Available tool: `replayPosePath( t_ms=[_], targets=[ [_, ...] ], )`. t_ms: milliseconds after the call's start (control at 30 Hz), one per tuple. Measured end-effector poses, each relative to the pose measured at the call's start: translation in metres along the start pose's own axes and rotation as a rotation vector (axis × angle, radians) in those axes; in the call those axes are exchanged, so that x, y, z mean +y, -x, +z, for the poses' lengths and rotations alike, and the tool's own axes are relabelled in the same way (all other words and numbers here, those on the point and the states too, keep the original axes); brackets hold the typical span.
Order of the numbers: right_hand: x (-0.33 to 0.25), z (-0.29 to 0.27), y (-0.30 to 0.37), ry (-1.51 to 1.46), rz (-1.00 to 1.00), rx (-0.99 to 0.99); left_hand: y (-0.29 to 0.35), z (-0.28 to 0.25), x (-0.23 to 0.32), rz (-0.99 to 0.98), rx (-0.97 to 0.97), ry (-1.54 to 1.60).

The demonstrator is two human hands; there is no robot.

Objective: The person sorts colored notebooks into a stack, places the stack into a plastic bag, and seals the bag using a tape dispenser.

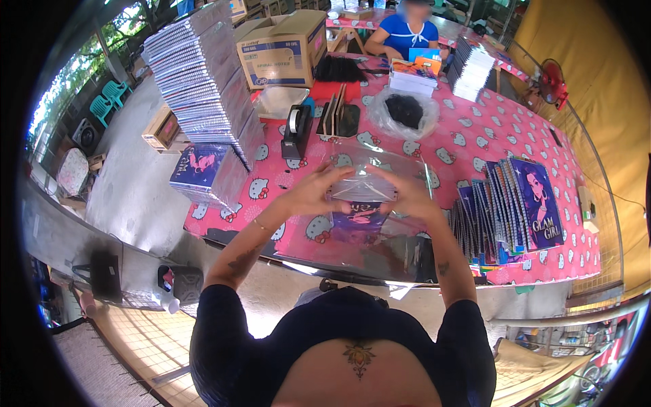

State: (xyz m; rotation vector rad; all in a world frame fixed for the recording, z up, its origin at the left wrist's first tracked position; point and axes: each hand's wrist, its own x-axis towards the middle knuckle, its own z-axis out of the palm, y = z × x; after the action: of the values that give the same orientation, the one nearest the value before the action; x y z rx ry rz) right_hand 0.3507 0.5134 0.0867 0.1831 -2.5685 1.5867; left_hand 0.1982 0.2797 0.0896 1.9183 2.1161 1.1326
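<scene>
In the middle of the pink patterned table, a small stack of notebooks with a purple cover stands between my hands. My left hand grips its left side, the fingers curving over the top. On the opposite side my right hand clasps it, thumb near the lower edge. Clear plastic film lies around the stack and spreads toward the table's near edge. Glare on the film hides part of the notebooks. To the right, a fanned row of purple spiral notebooks leans on the table.
Tall wrapped notebook stacks rise at the left. A black tape dispenser, a cardboard box and a clear bag of black material sit farther back. Across the table is another person beside more notebook stacks.
</scene>
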Motion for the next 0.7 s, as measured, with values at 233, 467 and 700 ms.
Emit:
replayPosePath(
  t_ms=[233,467,700],
  targets=[
    [0.004,0.046,0.009,0.612,-0.232,0.33,0.006,0.011,0.001,0.053,0.012,-0.087],
    [-0.032,0.027,-0.019,0.838,-0.05,0.23,-0.032,0.012,0.009,-0.204,-0.021,-0.345],
    [0.038,-0.006,-0.041,-0.083,0.219,0.05,-0.064,0.019,-0.073,-0.466,-0.36,0.635]
  ],
)
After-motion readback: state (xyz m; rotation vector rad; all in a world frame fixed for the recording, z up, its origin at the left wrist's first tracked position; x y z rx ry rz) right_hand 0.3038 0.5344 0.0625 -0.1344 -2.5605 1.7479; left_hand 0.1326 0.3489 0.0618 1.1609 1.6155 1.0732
